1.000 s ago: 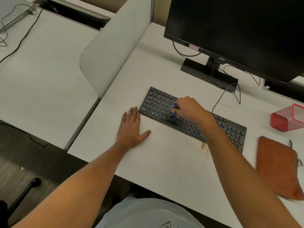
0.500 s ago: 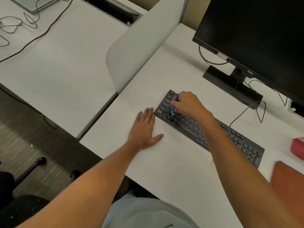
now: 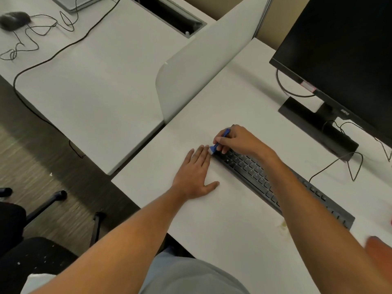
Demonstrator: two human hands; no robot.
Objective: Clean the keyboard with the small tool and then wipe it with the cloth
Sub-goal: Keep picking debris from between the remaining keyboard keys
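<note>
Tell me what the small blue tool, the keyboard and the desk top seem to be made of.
Small blue tool: likely moulded plastic, solid bright blue, with a pale tip that may be bristles.
Keyboard: probably matte black plastic; the keys show little glare.
Desk top: looks like smooth white laminate, flat and even, with a yellowish stain near the front.

Soft, even room light falls over the white bench [image 3: 212,219], bright without glare. Shadows are faint; a weak one lies under the monitor [image 3: 343,52], whose screen is dark and reflects nothing. The whole picture is a little smeared, most at the floor [image 3: 42,162] and the mouse [image 3: 14,20] far left. Straight edges bow toward the corners from the wide lens.
</note>
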